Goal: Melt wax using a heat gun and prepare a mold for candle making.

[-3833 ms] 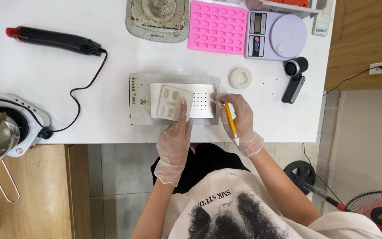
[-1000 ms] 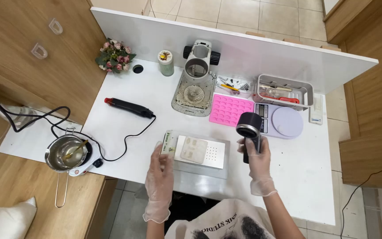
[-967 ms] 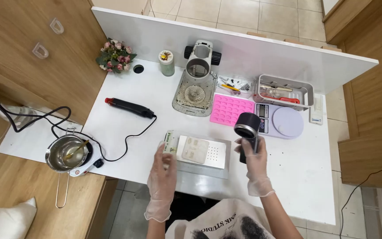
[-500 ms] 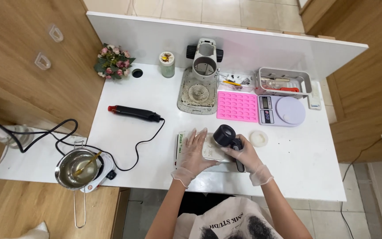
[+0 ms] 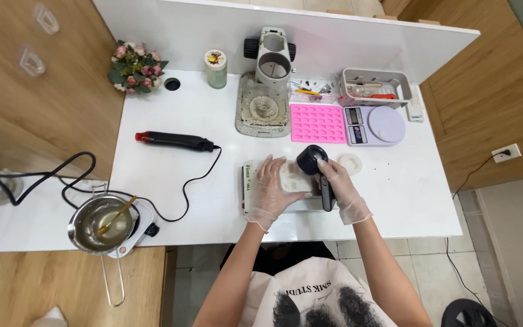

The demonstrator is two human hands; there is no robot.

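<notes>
My right hand [image 5: 341, 189], in a clear glove, grips a black handheld device [image 5: 316, 169] with a round head and holds it over the right part of a metal plate [image 5: 250, 181] near the table's front edge. My left hand [image 5: 272, 189], also gloved, lies flat with spread fingers on a pale translucent mould [image 5: 293, 175] that rests on the plate. Most of the plate is hidden under both hands.
A white round lid [image 5: 351, 162] lies right of the plate. Behind are a pink silicone mould [image 5: 318, 123], a lilac scale [image 5: 375, 125], a microscope stand [image 5: 265, 91], a grey tool tray [image 5: 376, 85] and a black heat gun [image 5: 174, 140]. A pot on a hotplate [image 5: 101, 224] stands at the left.
My right hand picked up the black device and brought it down over the plate. My left hand moved from the plate's left edge onto the mould. The yellow pencil is gone from my right hand.
</notes>
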